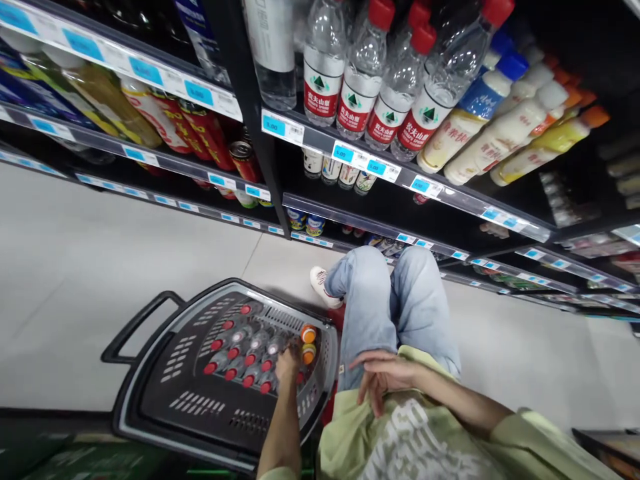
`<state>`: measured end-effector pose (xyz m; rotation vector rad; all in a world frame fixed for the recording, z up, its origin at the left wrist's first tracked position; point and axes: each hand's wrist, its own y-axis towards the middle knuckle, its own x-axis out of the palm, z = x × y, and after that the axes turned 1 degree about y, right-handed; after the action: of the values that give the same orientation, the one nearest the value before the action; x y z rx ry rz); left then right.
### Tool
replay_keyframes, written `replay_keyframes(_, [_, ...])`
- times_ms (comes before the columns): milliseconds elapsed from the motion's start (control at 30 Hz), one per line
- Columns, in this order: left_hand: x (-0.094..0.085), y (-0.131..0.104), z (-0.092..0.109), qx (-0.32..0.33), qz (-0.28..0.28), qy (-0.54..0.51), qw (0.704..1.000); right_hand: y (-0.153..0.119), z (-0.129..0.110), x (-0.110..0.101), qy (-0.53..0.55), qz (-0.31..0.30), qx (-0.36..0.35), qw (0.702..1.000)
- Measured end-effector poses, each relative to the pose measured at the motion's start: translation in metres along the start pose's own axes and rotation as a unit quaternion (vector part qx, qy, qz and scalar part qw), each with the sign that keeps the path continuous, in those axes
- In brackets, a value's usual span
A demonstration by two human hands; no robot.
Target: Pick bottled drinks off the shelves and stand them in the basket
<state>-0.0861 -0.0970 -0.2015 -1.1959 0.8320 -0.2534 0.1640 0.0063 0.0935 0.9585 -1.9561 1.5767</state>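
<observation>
My left hand (pixel 289 363) reaches down into a dark shopping basket (pixel 185 327) at the lower left, among clear bottles. Its fingers look closed, and what they hold is hidden. Close beside it stand two orange-capped bottles (pixel 308 343). Several red-capped bottles (pixel 249 380) stand upright in rows in the basket, with a few white-capped ones (pixel 257 341) among them. My right hand (pixel 385 375) hangs over my lap with its fingers apart, holding nothing.
Shelves (pixel 320 143) of drinks run across the top, with red-capped water bottles (pixel 357 93) and milky drink bottles (pixel 510 130) on them. My bent knees (pixel 390 287) are near the lower shelves. The basket's handle (pixel 135 327) sticks out left over the pale floor (pixel 65 267).
</observation>
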Motion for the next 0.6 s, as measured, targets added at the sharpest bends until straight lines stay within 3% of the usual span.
replay_keyframes(200, [0.015,-0.006,-0.014,-0.001,0.041,-0.037,0.998,-0.001,-0.015,-0.002,0.011,-0.05,0.02,0.998])
replay_keyframes(267, [0.025,-0.012,-0.023,-0.018,0.049,-0.054,0.997,-0.003,-0.042,-0.015,-0.004,0.01,-0.044,0.999])
replay_keyframes(333, [0.038,-0.022,-0.033,-0.023,0.048,-0.071,0.996,-0.009,-0.089,-0.038,-0.044,0.167,-0.168,0.971])
replay_keyframes(367, [0.045,-0.028,-0.036,-0.016,0.045,-0.08,0.996,-0.012,-0.118,-0.054,-0.079,0.275,-0.236,0.929])
replay_keyframes(400, [0.052,-0.034,-0.039,-0.006,0.041,-0.087,0.995,-0.017,-0.15,-0.072,-0.13,0.398,-0.306,0.855])
replay_keyframes(433, [0.058,-0.041,-0.041,0.001,0.035,-0.093,0.995,-0.022,-0.182,-0.091,-0.186,0.516,-0.357,0.756])
replay_keyframes(500, [0.07,-0.054,-0.042,0.012,0.024,-0.102,0.994,-0.035,-0.245,-0.127,-0.221,0.596,-0.387,0.668])
replay_keyframes(600, [0.08,-0.068,-0.035,0.032,0.018,-0.129,0.991,-0.053,-0.319,-0.168,-0.301,0.648,-0.418,0.562])
